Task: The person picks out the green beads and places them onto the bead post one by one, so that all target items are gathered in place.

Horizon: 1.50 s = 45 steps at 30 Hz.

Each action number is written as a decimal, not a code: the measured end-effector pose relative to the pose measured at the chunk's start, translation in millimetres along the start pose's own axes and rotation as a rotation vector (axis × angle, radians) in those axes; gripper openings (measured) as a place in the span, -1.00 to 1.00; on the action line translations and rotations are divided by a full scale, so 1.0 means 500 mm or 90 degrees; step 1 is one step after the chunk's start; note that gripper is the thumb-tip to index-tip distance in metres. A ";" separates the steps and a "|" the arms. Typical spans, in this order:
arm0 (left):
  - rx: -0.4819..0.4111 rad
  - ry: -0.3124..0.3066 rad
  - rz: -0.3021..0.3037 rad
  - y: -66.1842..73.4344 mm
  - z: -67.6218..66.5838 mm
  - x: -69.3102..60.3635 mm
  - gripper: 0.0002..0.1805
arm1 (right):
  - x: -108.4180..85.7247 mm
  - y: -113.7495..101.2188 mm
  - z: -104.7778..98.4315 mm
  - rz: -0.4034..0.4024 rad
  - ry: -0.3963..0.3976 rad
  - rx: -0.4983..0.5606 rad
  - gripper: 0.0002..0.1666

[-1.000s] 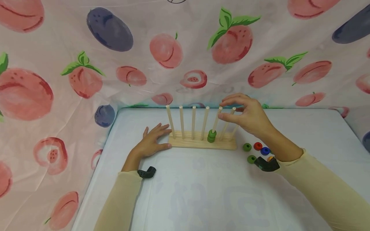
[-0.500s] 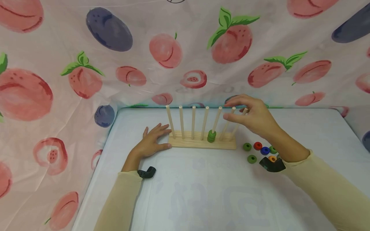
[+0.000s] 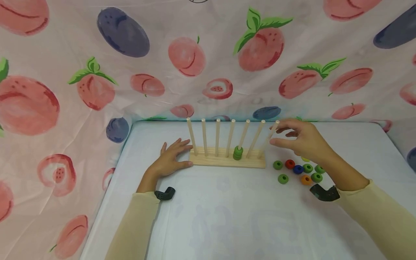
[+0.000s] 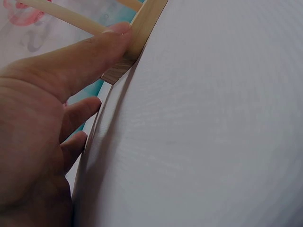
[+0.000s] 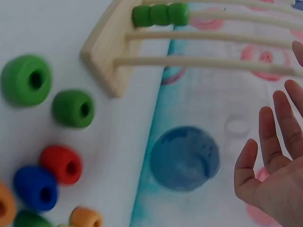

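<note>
Pegged wooden rack [image 3: 211, 161] on the white table [image 3: 221, 216], found between my two hands.
Head view: the rack is pale, bare wood, a long flat base with seven pegs [image 3: 218, 137] standing in a row, and green beads [image 3: 238, 153] sit low on the fifth from the left; my left hand [image 3: 171, 159] lies at its left end, fingers spread, while my right hand [image 3: 302, 140] is raised beside the rightmost peg, thumb and fingers wide apart and holding nothing, contact with the peg not determinable; loose beads [image 3: 283, 181] in green, red, blue, orange and yellow lie right of the base. Left wrist view: my thumb touches the base near its corner, grain lines visible on the end face. Right wrist view: the stack counts three rounded beads, touching.
</note>
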State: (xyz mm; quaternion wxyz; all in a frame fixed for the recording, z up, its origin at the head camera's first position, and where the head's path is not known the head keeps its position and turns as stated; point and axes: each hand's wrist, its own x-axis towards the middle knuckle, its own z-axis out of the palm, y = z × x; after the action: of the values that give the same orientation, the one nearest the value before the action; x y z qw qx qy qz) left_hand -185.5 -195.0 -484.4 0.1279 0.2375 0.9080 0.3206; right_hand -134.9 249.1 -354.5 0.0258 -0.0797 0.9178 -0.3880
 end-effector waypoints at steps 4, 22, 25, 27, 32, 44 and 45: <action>0.002 -0.003 0.001 0.000 -0.001 0.000 -0.24 | -0.011 0.031 -0.001 -0.008 0.004 -0.048 -0.52; -0.003 -0.002 0.001 -0.007 0.002 0.001 -0.23 | -0.035 0.168 0.034 -0.129 -0.062 -0.180 -0.61; -0.003 0.000 0.004 -0.007 0.003 0.002 -0.23 | -0.034 0.179 0.038 -0.116 -0.086 -0.191 -0.59; -0.001 0.000 0.004 -0.007 0.003 0.003 -0.23 | -0.034 0.185 0.041 -0.109 -0.100 -0.198 -0.58; -0.001 0.000 0.004 -0.006 0.002 0.003 -0.22 | -0.033 0.191 0.047 -0.099 -0.122 -0.205 -0.56; 0.000 0.002 0.000 -0.005 0.001 0.001 -0.22 | -0.028 0.194 0.053 -0.118 -0.140 -0.246 -0.57; -0.001 0.002 0.001 -0.004 0.000 0.001 -0.22 | -0.028 0.194 0.054 -0.120 -0.141 -0.249 -0.58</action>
State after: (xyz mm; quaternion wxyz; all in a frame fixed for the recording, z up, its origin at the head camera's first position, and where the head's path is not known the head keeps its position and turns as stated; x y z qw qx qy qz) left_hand -186.4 -196.0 -485.8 0.1259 0.2377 0.9078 0.3217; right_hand -130.6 298.9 -442.8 0.0741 -0.2108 0.9555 -0.1926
